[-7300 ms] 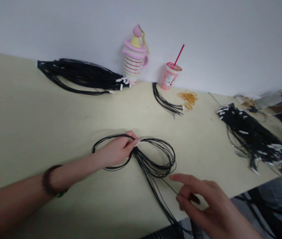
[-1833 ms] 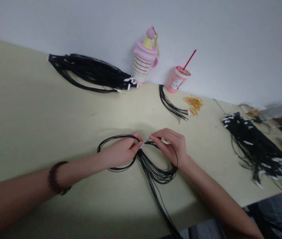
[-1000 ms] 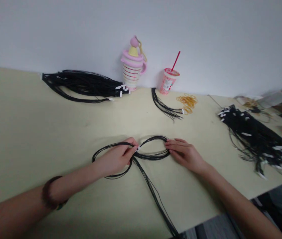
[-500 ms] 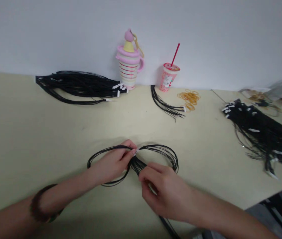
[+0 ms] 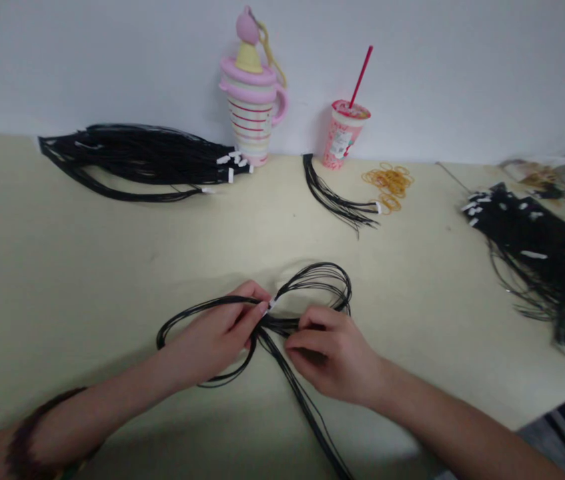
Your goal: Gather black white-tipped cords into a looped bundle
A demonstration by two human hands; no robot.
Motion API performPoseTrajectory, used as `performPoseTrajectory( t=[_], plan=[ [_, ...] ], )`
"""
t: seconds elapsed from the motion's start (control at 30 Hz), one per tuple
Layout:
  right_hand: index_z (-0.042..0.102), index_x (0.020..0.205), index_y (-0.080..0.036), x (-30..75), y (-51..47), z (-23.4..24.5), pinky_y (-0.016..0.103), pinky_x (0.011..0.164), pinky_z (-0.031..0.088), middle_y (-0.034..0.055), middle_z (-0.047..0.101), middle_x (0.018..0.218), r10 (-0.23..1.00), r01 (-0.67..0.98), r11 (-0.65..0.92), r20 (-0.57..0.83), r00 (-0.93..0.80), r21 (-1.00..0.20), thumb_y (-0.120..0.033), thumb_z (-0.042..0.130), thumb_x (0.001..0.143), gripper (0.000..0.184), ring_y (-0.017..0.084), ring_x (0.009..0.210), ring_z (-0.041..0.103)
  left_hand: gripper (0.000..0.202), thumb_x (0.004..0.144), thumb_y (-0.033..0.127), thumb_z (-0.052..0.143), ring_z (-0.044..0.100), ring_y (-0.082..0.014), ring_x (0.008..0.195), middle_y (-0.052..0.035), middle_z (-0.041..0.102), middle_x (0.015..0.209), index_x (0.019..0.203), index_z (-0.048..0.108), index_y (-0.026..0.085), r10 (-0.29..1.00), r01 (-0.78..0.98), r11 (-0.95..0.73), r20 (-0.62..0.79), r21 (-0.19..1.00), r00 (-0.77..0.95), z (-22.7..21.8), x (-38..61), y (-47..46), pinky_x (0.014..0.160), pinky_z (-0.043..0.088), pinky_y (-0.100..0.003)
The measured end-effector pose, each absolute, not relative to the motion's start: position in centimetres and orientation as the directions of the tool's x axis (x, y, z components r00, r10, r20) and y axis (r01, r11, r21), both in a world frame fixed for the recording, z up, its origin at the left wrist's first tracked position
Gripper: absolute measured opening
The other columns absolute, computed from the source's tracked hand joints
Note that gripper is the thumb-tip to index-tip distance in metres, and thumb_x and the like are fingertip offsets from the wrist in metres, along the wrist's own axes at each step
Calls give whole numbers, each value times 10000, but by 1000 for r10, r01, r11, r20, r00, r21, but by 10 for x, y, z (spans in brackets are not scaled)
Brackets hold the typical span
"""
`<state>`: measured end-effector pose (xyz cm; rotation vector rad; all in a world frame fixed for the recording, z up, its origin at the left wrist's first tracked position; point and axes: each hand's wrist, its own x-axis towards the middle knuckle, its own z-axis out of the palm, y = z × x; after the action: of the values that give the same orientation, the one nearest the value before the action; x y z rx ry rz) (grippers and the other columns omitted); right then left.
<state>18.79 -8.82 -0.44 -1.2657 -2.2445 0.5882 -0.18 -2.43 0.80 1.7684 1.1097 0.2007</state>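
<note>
Now my left grip (image 5: 225,327) pinches the black cable bundle (image 5: 280,326) by its white piece (image 5: 271,304); my right grip (image 5: 340,353) has shifted, clasping lower strands (image 5: 290,323) of the right loop (image 5: 349,287) apart from the tails (image 5: 306,408) over the table (image 5: 112,267).

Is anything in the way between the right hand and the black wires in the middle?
No, nothing visible is in the way. The right hand is right up at the black wires, and the left hand pinches them. The striped mug and pink cup stand farther back, by the wall.
</note>
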Motion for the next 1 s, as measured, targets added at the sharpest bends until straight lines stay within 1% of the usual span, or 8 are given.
performPoseTrajectory(
  t=[0.13,0.23,0.33,0.43,0.57,0.77,0.87,1.0],
  plan=[
    [630,787,-206,179,-86,-5,208,575,328,-1,531,628,872,676,469,178,-456,-568,-183,476,802,156,84,632,482,259,882,424,286,451,-87,548,41,454,650,928,442,223,754,582,-71,-339,810,563,8,-1,-25,537,372,-196],
    [589,729,-179,170,-84,-1,191,575,316,-10,532,624,899,673,404,133,-418,-620,-184,445,822,171,69,618,473,240,888,406,291,454,-82,563,44,456,670,926,441,224,761,568,-76,-321,819,564,8,-2,-25,559,377,-196],
    [539,656,-153,165,-82,2,175,564,301,-15,532,618,924,666,332,88,-373,-668,-234,409,854,251,51,584,446,230,889,398,295,456,-81,575,47,458,680,917,441,222,762,563,-79,-314,822,566,8,-3,-26,568,375,-195],
    [543,655,-156,162,-81,2,170,554,284,-23,542,617,948,679,267,60,-313,-684,-281,420,853,264,45,571,435,224,889,390,298,460,-82,594,47,464,693,913,442,220,768,562,-101,-295,821,569,8,-4,-26,585,374,-196],
    [536,598,-157,159,-80,-1,174,507,232,-34,501,544,967,704,208,35,-252,-679,-295,443,831,286,36,513,394,233,888,392,292,465,-86,587,46,469,692,919,442,217,765,558,-112,-287,822,576,8,-2,-25,573,376,-198],
    [528,578,-159,158,-78,-3,172,511,217,-44,513,552,973,736,209,62,-222,-644,-272,479,783,239,26,513,397,248,882,410,292,487,-99,597,39,483,697,916,438,213,770,570,-123,-284,813,571,6,-1,-26,568,384,-207],
    [520,579,-157,157,-77,-4,165,522,232,-45,515,562,969,749,231,77,-235,-621,-255,478,771,220,25,524,403,248,884,410,284,487,-100,583,43,481,682,922,436,218,767,573,-119,-292,811,572,6,-2,-27,560,384,-209],
    [539,608,-162,158,-77,-5,163,544,268,-39,535,604,957,770,276,92,-275,-575,-220,495,724,136,34,555,433,226,886,396,293,487,-95,595,50,476,678,908,435,222,769,573,-134,-279,809,575,7,-2,-27,571,384,-202]
  ],
)
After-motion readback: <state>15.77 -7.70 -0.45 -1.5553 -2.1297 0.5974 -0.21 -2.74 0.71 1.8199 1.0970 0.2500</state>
